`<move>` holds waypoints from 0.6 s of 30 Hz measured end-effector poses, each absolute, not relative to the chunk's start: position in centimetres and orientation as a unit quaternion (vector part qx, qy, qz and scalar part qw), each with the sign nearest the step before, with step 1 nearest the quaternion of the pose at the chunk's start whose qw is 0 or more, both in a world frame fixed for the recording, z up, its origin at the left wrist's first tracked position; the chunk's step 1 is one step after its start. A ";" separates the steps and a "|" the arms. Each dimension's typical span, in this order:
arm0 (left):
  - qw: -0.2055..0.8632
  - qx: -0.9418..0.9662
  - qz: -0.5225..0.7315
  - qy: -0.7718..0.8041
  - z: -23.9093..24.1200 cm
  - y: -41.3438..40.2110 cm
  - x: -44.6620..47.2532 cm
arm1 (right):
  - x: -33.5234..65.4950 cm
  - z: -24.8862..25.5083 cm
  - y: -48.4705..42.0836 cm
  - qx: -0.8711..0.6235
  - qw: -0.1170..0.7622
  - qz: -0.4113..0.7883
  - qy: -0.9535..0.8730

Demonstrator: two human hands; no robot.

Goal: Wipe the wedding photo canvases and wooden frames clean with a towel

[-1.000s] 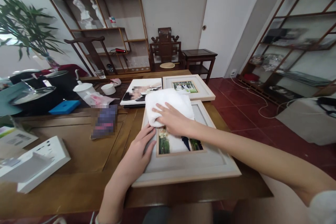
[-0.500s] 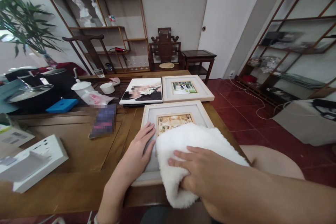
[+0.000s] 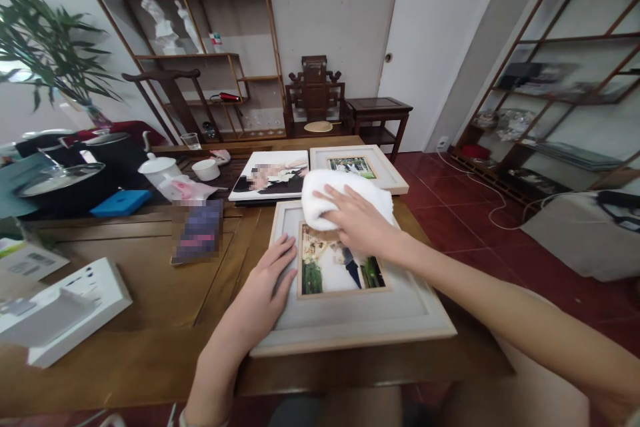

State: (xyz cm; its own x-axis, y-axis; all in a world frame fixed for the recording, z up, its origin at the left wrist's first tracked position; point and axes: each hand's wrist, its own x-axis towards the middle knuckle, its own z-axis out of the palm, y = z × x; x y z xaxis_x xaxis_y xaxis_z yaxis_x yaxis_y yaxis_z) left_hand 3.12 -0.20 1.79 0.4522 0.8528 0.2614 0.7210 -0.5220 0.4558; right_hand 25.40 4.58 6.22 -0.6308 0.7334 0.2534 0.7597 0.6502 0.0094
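Observation:
A large pale picture frame point(image 3: 350, 320) with a photo in its middle lies flat at the near edge of the wooden table point(image 3: 145, 293). My left hand point(image 3: 267, 287) rests flat on the frame's left border, fingers spread. My right hand point(image 3: 357, 223) presses a fluffy white cloth point(image 3: 330, 193) onto the frame's far edge, the fingers laid over the cloth.
Beyond the frame lie an unframed photo print point(image 3: 270, 177) and a smaller framed photo point(image 3: 357, 167). A white box point(image 3: 60, 310), a blue box point(image 3: 120, 202), a white teapot point(image 3: 159, 170), a cup and dark pots stand at the left. Shelves line both walls.
My right hand has swept the cloth from the frame's near edge back up to its far edge, uncovering the photo. My left hand has stayed on the left border.

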 end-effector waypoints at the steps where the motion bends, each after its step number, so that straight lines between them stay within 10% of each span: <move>1: 0.142 0.841 0.236 0.466 1.8 -0.2 3.1 | 24.9 6.3 5.4 -0.407 0.123 -0.072 -0.902; 18: 0.152 0.834 0.238 0.474 1.9 -0.4 3.1 | 31.4 7.1 3.4 -0.489 0.007 -0.065 -0.870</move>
State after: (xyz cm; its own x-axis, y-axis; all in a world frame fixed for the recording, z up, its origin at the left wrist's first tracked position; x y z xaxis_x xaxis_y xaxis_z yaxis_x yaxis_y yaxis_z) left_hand 3.06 -0.38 1.86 0.4378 0.8625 0.2536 0.7182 -0.5053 0.4784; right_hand 31.40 3.39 7.11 -0.5210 0.8502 0.0763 0.8520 0.5125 0.1067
